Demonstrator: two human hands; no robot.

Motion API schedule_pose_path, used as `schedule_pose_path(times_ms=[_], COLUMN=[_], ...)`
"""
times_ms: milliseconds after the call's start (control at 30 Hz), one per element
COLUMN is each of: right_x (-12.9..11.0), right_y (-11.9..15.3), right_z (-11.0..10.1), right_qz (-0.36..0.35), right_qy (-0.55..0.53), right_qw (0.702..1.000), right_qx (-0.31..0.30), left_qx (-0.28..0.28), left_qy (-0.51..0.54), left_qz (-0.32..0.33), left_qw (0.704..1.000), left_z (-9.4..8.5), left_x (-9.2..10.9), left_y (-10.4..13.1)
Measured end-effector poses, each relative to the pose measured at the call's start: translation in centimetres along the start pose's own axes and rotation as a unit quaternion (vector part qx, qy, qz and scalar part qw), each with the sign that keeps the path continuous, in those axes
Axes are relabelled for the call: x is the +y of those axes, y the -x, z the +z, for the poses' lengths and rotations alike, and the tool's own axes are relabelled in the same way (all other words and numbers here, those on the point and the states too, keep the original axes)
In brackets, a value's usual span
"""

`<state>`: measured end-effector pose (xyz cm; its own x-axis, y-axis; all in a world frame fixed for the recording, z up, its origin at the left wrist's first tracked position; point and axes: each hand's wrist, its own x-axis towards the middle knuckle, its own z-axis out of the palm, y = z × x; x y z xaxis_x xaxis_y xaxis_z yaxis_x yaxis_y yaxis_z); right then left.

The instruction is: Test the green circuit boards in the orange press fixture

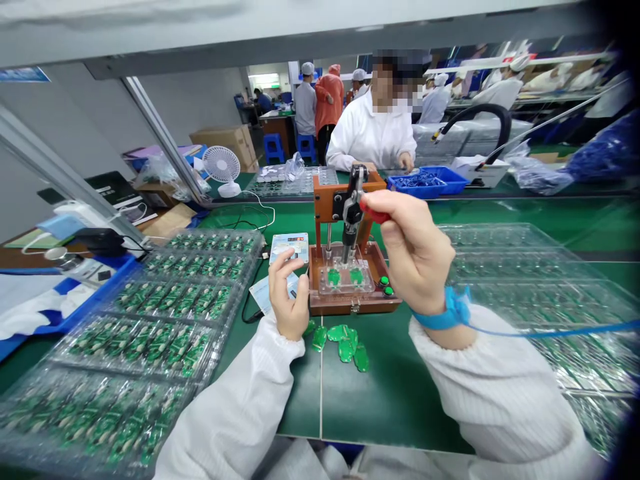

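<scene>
My right hand (417, 250) is wrapped round the red handle (374, 211) of a toggle clamp on a brown test fixture (357, 303). Under the clamp, a clear acrylic plate (345, 283) covers two green circuit boards (356, 276). Left of the fixture, my left hand (289, 297) is raised with its fingers apart and nothing in it. Several loose green circuit boards (345, 343) lie in a small heap on the green mat in front of the fixture. A blue wrist strap (443, 313) circles my right wrist.
Clear trays (165, 313) of circuit boards fill the left side. More clear trays (530, 287) are stacked at right. Behind the fixture stand a small display box (289, 247), a white fan (223, 167) and a blue bin (425, 181). A co-worker (375, 133) sits opposite.
</scene>
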<state>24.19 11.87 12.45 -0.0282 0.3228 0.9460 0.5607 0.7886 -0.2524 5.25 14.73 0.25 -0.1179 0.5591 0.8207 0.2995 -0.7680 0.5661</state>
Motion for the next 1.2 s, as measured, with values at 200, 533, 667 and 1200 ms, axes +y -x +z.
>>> schedule_pose_path(times_ms=[200,533,667,1200], right_x=[0.6,0.7,0.7,1.2], right_y=[2.8,3.9,4.2,2.5], right_z=[0.5,2.0,2.1,-0.5], right_qz=[0.023,0.072,0.090,0.063], right_qy=[-0.022,-0.088,-0.110,-0.140], right_qw=[0.999,0.993,0.990,0.986], right_qx=[-0.026,0.024,0.021,-0.068], left_qx=[0.008,0.088,0.147,-0.544], left_qy=[0.007,0.046,0.056,-0.310], left_qz=[-0.006,-0.055,-0.121,-0.134], left_qw=[1.000,0.994,0.980,0.768], left_z=[0.0,-0.1,-0.5,-4.5], left_x=[-0.3,-1.1,-2.5,-6.7], left_y=[-0.2,-0.4,-1.1,-7.1])
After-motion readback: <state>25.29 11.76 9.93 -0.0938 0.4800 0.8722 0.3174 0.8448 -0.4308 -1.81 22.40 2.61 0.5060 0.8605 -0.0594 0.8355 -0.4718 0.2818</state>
